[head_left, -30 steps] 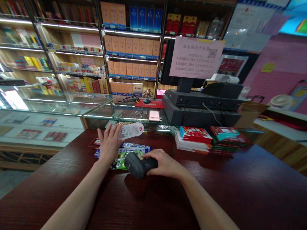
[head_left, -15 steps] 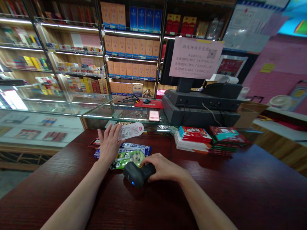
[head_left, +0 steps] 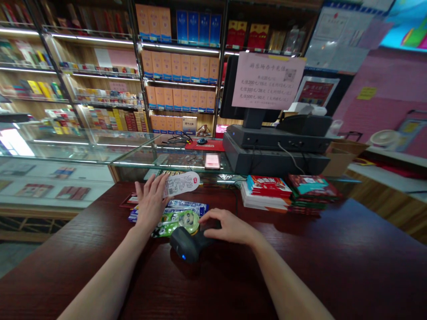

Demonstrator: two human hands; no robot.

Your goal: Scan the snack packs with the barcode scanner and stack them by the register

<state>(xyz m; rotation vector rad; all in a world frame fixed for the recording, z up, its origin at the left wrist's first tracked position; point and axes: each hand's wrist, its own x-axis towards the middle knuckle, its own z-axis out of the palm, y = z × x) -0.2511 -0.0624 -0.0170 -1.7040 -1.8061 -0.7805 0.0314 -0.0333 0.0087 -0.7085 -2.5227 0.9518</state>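
My left hand (head_left: 151, 202) pinches a white foot-shaped printed card (head_left: 182, 184) upright at the far side of the dark red wooden counter (head_left: 300, 262). My right hand (head_left: 227, 226) lies open on the rear of a black handheld barcode scanner (head_left: 190, 243), whose blue light is lit, with its fingers reaching toward a green cartoon-printed packet (head_left: 178, 220). A blue and silver packet (head_left: 187, 206) lies partly under that green one, just beyond the scanner.
A glass display case (head_left: 83, 151) runs along the counter's far side, with a red mat and a phone-sized pink item on it. Stacks of packaged goods (head_left: 267, 193) stand to the right, before a dark till stand (head_left: 273, 151) with a monitor and pink notice.
My right hand has loosened from the scanner, its fingers now extended and lifted off the top. The scanner stays on the counter, and my left hand and the card have hardly moved.
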